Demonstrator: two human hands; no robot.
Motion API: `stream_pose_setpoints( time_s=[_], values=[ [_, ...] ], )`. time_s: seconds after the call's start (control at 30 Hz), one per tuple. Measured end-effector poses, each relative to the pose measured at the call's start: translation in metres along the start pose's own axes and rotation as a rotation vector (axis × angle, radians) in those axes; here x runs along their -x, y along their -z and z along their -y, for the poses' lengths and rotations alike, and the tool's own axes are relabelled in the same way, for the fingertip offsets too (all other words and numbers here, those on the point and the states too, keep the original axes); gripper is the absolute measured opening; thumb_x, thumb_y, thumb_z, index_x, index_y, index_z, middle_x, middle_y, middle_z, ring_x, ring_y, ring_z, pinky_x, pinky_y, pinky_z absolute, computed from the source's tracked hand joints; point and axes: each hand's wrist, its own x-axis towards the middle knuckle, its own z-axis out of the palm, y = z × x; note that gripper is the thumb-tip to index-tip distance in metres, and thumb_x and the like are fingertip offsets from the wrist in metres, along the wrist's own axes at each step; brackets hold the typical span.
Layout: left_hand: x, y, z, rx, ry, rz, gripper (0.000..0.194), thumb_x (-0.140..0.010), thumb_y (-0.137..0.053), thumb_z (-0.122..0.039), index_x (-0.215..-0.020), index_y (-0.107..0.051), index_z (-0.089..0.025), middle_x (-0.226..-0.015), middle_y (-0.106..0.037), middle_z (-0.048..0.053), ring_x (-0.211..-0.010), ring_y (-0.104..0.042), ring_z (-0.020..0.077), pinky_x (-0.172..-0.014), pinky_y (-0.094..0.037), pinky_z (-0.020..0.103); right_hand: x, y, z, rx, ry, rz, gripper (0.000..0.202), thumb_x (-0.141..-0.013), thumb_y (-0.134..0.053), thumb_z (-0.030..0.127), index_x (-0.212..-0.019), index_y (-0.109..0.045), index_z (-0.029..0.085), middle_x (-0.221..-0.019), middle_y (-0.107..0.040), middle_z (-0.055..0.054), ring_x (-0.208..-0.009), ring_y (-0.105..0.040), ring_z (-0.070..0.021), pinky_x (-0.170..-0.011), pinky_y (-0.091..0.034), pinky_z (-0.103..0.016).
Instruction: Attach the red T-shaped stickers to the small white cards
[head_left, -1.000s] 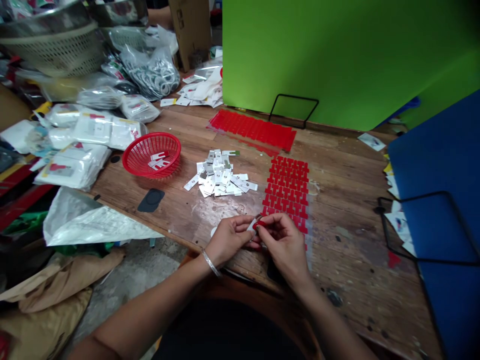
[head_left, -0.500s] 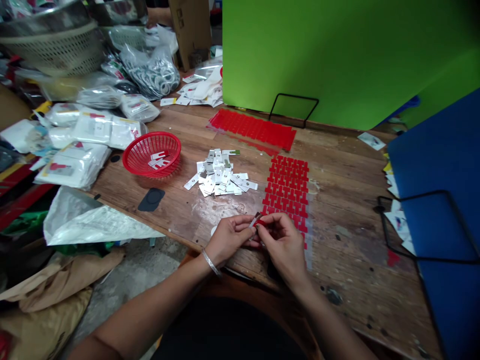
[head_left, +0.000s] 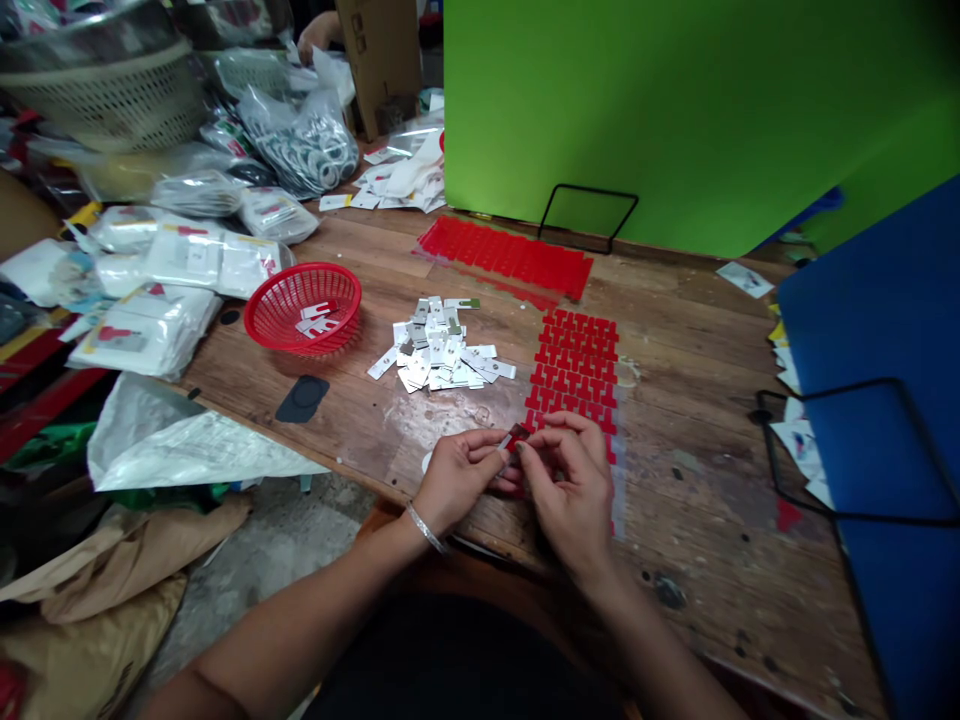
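Just over the table's front edge, my left hand is closed on a small flat metal plate, pinching it between thumb and fingers. Red, T-shaped-sticker colour shows on the plate's near face. My right hand is closed too, thumb and forefinger pressed at the plate's right end. Beneath and behind my right hand lies a sheet of red T-shaped stickers, partly covered by the fingers. A loose pile of small pale metal plates sits to the left of that sheet.
A red plastic basket with a few red-and-white plates stands left of the pile. More red sheets lie before the green panel. Bagged goods crowd the left. Black wire stands touch the panels. Another person's hand shows far back.
My right fingers have lifted and spread slightly from the plate's top edge, and more of the plate's red face shows. The other person's hand has come further into view.
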Motion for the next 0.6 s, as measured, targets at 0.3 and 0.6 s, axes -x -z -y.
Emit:
stream_pose_setpoints(
  time_s=[0.3, 0.6],
  values=[
    [0.0012, -0.0036, -0.0011, -0.005, 0.013, 0.021, 0.047, -0.057, -0.081, -0.034, -0.092, -0.064, -0.008, -0.062, -0.067, 0.004, -0.057, -0.065, 0.0150, -0.058, -0.054, 0.026, -0.0124, 0.0041, -0.0018, -0.133, -0.123, 0.057, 0.010, -0.080, -0.060, 0.028, -0.075, -0.056, 0.020, -0.086, -0.058, -0.004, -0.075, -0.056, -0.0158, -0.063, -0.047, -0.027],
    [0.0019, -0.0036, -0.0008, -0.003, 0.030, 0.017, 0.049, -0.057, -0.081, -0.032, -0.094, -0.063, -0.007, -0.064, -0.068, 0.005, -0.057, -0.065, 0.0148, -0.058, -0.055, 0.026, -0.0118, 0.0045, -0.0018, -0.217, -0.294, 0.098, 0.017, -0.075, -0.065, 0.035, -0.075, -0.058, 0.020, -0.068, -0.059, 0.000, -0.057, -0.054, -0.0131, -0.054, -0.044, -0.026]
  ],
)
